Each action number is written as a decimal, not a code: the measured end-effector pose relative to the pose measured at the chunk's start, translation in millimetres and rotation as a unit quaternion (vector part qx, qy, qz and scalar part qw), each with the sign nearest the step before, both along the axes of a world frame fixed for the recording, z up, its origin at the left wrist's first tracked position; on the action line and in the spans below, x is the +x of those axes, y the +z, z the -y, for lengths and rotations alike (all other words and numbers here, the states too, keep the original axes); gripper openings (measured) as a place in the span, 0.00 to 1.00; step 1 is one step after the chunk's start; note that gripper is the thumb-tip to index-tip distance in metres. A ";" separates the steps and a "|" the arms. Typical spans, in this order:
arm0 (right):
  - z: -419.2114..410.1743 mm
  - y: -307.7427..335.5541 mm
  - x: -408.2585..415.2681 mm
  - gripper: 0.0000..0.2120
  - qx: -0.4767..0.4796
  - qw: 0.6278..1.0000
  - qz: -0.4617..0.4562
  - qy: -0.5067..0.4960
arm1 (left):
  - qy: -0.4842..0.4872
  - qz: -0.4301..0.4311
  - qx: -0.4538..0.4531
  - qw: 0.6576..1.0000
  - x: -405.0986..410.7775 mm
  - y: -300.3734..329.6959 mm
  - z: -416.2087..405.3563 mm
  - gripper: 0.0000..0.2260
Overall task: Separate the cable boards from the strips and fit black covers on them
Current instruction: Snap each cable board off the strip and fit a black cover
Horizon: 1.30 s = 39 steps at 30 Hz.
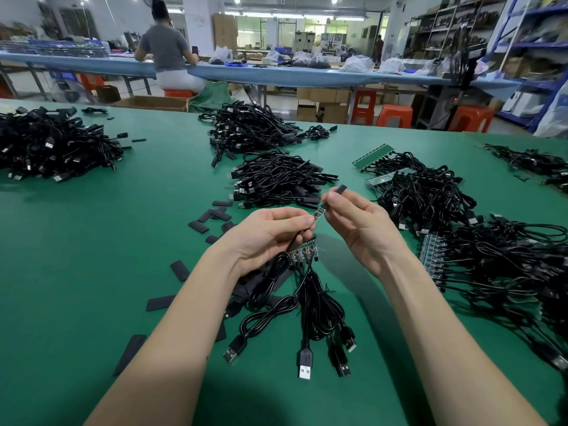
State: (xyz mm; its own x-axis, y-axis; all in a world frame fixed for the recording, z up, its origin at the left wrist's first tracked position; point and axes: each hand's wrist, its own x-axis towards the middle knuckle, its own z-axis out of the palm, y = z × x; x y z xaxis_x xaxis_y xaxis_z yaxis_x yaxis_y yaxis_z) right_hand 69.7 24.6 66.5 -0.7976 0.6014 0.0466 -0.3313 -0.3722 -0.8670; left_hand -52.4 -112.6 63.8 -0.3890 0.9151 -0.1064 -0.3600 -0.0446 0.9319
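Plugs [305, 364] of black cables lie nearest on the green desk [92, 241]. Above them, left hand [270, 235] pinches a small board [318, 214]; right hand [359, 222] pinches a black cover [336, 192] at its tip.

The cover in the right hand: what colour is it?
Plain black, no pattern. The head view shows the cover pinched in the right hand.

Green worktable [92, 241], blue bench [276, 75], orange stools [394, 115]
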 end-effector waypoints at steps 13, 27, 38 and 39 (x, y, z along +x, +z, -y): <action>-8.0 2.9 17.4 0.08 -0.013 0.989 0.038 0.141 | -0.054 -0.032 -0.013 0.998 -4.9 1.7 9.9 0.04; -0.2 -3.2 11.2 0.07 0.113 0.986 0.004 0.126 | -0.038 -0.044 0.010 0.998 -1.7 1.7 5.7 0.04; -8.9 -9.4 9.5 0.05 -0.001 1.000 0.027 0.010 | 0.090 -0.301 0.050 0.948 1.7 1.6 0.4 0.06; -8.3 -9.5 8.8 0.05 -0.006 1.000 0.026 0.009 | 0.095 -0.303 0.056 0.947 2.7 1.1 -0.3 0.07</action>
